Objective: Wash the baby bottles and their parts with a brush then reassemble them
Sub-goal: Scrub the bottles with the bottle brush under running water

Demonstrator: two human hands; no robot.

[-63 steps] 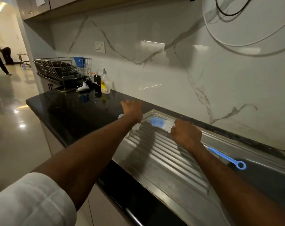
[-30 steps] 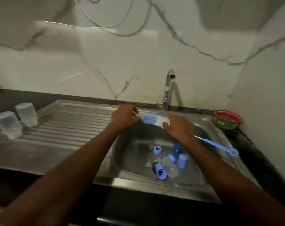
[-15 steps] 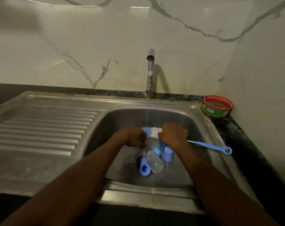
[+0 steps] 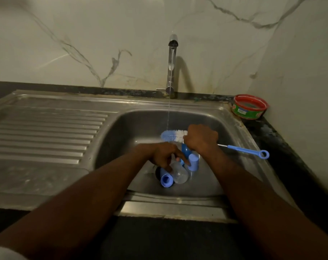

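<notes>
My right hand (image 4: 201,138) grips a blue bottle brush (image 4: 247,151) near its blue-and-white bristles (image 4: 171,135), held over the sink basin (image 4: 133,128) under a thin stream of water. My left hand (image 4: 164,153) reaches down among the parts at the basin's bottom, its fingers on a clear bottle (image 4: 180,174). Beside the bottle lie a light blue cap (image 4: 166,181), another light blue cap (image 4: 193,163) and a dark blue piece (image 4: 186,150). Whether the left hand's fingers close round the bottle is hidden.
The tap (image 4: 172,64) runs at the back of the sink. A ribbed steel drainboard (image 4: 46,132) spreads to the left. A red and green tub (image 4: 250,106) sits on the dark counter at the back right corner, close to the side wall.
The view swung from the drainboard to the basin. Both hands moved down into the sink; the brush now sits under the water and my left hand has dropped onto the bottle.
</notes>
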